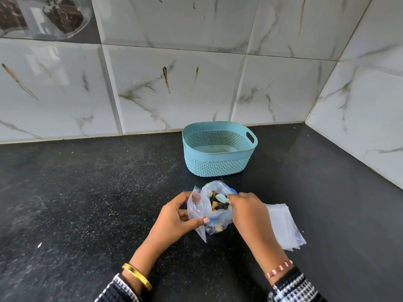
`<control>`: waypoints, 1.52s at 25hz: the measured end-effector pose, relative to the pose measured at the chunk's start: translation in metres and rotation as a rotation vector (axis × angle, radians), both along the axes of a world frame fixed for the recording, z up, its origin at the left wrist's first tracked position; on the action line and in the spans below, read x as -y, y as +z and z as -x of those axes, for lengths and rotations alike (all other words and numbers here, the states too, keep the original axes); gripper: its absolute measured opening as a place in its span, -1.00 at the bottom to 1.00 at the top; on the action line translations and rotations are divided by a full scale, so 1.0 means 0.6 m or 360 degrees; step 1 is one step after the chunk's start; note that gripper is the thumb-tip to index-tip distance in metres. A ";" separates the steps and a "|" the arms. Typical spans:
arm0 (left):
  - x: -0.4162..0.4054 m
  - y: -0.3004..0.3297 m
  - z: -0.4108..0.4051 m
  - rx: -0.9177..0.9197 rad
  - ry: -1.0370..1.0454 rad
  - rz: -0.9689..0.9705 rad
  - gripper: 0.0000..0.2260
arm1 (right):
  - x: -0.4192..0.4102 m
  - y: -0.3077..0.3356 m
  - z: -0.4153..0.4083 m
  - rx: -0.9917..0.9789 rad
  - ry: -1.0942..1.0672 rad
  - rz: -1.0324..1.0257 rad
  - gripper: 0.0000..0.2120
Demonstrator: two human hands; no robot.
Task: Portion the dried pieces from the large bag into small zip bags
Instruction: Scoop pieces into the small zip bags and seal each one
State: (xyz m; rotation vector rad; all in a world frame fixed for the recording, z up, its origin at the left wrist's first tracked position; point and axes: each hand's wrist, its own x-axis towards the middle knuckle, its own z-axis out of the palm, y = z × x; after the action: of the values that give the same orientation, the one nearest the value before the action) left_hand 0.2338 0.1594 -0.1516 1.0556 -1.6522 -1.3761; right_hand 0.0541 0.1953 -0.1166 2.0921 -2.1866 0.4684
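Left hand (176,216) pinches a limp clear zip bag (196,211) and right hand (246,211) grips a pale scoop (222,198) in the crinkled large bag (218,205) of dark and tan dried pieces (217,203), on speckled black counter (87,192) in a marble-tiled corner, before a perforated teal basket (218,164), flat spare bags (283,225) just right.

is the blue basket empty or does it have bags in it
Empty. The blue basket sits upright near the tiled wall, and its bare floor shows through the open top; no bags or pieces lie inside.
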 end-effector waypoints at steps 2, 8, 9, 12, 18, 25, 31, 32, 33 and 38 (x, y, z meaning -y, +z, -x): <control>-0.001 -0.002 0.002 0.0000 0.0003 -0.0008 -0.53 | 0.006 -0.004 -0.002 -0.0075 0.0074 -0.0078 -0.77; 0.001 -0.008 0.005 -0.0016 -0.0007 -0.0054 -0.52 | 0.011 0.029 0.010 0.0043 -0.0002 -0.0335 -0.65; 0.001 -0.009 0.004 -0.0012 -0.0010 -0.0056 -0.52 | 0.006 0.033 0.010 0.0154 -0.0037 -0.0214 -0.70; 0.001 -0.009 0.004 0.0002 -0.0018 -0.0062 -0.52 | -0.017 0.048 0.009 0.0534 -0.0019 -0.0033 -0.79; 0.001 -0.009 0.005 0.0014 -0.0026 -0.0061 -0.52 | -0.009 0.041 -0.001 0.0104 0.0092 -0.0115 -0.89; 0.000 -0.005 0.005 0.0016 -0.0046 -0.0065 -0.51 | 0.015 0.016 0.011 0.0046 -0.0022 -0.0051 -0.84; 0.002 -0.007 0.009 0.0001 -0.0059 -0.0085 -0.52 | -0.001 0.007 0.007 -0.0041 0.0057 -0.0085 -0.87; 0.003 -0.008 0.009 -0.0002 -0.0061 -0.0089 -0.52 | 0.001 0.005 0.003 -0.0060 0.0061 -0.0096 -0.79; 0.003 -0.008 0.009 -0.0002 -0.0065 -0.0094 -0.52 | 0.006 0.002 0.003 -0.0145 0.0061 -0.0094 -0.71; 0.001 -0.010 0.010 -0.0022 -0.0071 -0.0098 -0.51 | 0.011 0.010 0.009 -0.0203 0.0008 0.0087 -0.65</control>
State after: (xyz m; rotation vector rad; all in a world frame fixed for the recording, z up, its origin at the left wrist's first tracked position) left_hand 0.2281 0.1588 -0.1576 1.0476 -1.6413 -1.4683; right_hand 0.0488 0.1889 -0.1107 2.0399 -2.0753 0.3792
